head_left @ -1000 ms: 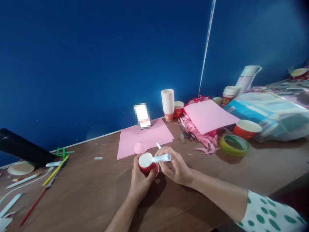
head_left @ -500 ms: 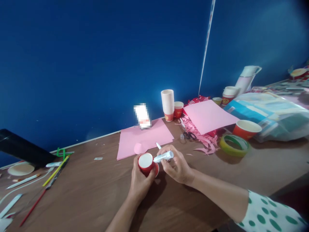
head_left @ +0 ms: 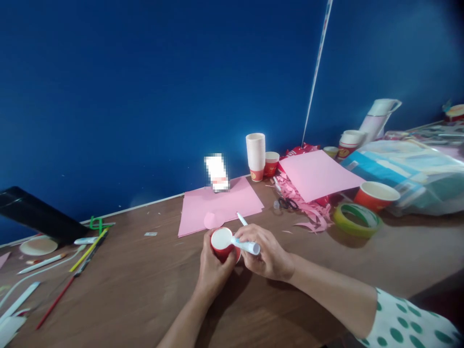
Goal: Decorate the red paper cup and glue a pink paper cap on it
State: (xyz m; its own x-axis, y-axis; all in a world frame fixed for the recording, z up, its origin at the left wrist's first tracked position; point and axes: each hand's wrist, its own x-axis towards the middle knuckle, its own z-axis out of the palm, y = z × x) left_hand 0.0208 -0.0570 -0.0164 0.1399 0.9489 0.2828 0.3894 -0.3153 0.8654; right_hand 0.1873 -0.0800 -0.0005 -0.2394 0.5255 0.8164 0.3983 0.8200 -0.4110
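A red paper cup (head_left: 221, 251) sits in my left hand (head_left: 213, 273), whose fingers and thumb wrap around its side. Its pale round end (head_left: 221, 238) faces up, and the cup appears to be upside down. My right hand (head_left: 266, 253) is closed around a pale blue and white tube (head_left: 248, 245). The tube's narrow end is at the edge of the cup's pale end; whether they touch I cannot tell. A thin white stick-like piece (head_left: 241, 219) juts out above the right fingers, its lower part hidden.
Pink paper (head_left: 224, 205) lies behind the hands with a small pink cutout (head_left: 212, 220). Stacked paper cups (head_left: 255, 154), scissors (head_left: 288, 204), pink shreds (head_left: 308, 210), a tape roll (head_left: 357, 220) and another red cup (head_left: 377, 195) stand rightward. Brushes (head_left: 43, 263) lie left.
The camera view has shifted slightly, moving the scene rightward. My right hand has tilted the tube, so its wide end points lower. My left hand keeps hold of the cup.
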